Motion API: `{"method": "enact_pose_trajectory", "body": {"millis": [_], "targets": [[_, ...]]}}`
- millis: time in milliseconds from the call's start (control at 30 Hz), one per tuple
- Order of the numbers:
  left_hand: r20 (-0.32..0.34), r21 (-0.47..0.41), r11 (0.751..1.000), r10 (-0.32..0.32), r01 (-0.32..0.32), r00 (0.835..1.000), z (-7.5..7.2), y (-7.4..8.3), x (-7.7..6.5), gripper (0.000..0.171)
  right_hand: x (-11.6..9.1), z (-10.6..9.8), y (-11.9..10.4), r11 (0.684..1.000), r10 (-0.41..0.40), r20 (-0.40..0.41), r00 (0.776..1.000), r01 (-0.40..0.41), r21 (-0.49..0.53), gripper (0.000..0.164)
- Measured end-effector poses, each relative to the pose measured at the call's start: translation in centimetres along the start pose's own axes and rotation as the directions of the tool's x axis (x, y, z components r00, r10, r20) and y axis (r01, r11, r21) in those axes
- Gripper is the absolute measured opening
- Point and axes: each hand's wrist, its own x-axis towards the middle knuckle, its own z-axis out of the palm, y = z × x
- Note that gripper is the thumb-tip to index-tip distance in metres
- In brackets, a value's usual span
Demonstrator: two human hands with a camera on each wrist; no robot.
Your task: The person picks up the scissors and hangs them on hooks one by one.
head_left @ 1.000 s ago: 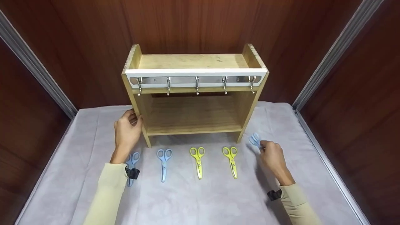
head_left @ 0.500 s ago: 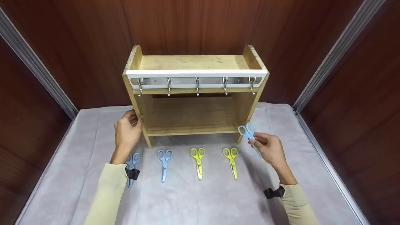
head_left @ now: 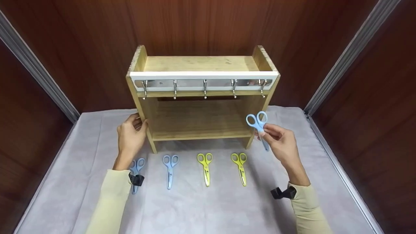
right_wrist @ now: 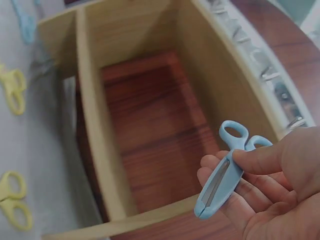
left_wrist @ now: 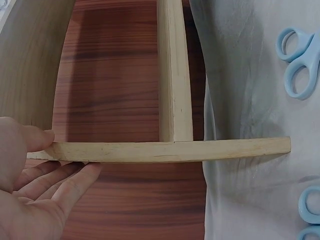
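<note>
My right hand pinches a pair of light blue scissors between thumb and fingers, handle loops up and blades pointing down. They hang in front of the right side panel of a wooden shelf. In the right wrist view the thumb lies on the scissors just below the loops. My left hand grips the front edge of the shelf's left side panel, thumb on the inner face and fingers outside. Along the shelf's top front runs a metal rail with several double hooks, nothing hanging on them.
On the grey cloth before the shelf lie two yellow scissors, one left and one right. Further left are blue scissors and another blue pair partly behind the left wrist. Dark wood panels enclose the area.
My right hand has lifted the blue scissors off the cloth, raising them up and slightly left, and the loops have turned toward the shelf's rail. The left hand stays on the side panel.
</note>
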Motion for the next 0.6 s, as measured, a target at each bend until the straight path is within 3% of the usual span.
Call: {"method": "enact_pose_trajectory", "body": {"millis": [133,367,600], "targets": [[0.005,0.005,1.000,-0.002,0.002,1.000,-0.2,0.0,0.0,0.034,0.3,0.2,-1.3,0.999,-0.008,-0.038,0.999,0.010,0.037,0.032],[-0.003,0.024,1.000,0.007,-0.007,1.000,-0.1,0.2,0.0,0.035,0.7,0.3,-3.0,0.974,-0.056,-0.065,0.996,0.069,0.216,0.033],[-0.010,0.035,0.999,0.011,-0.011,1.000,0.0,0.2,-0.1,0.035,1.0,0.3,-3.8,0.975,-0.104,-0.066,0.992,0.115,0.192,0.034]]}}
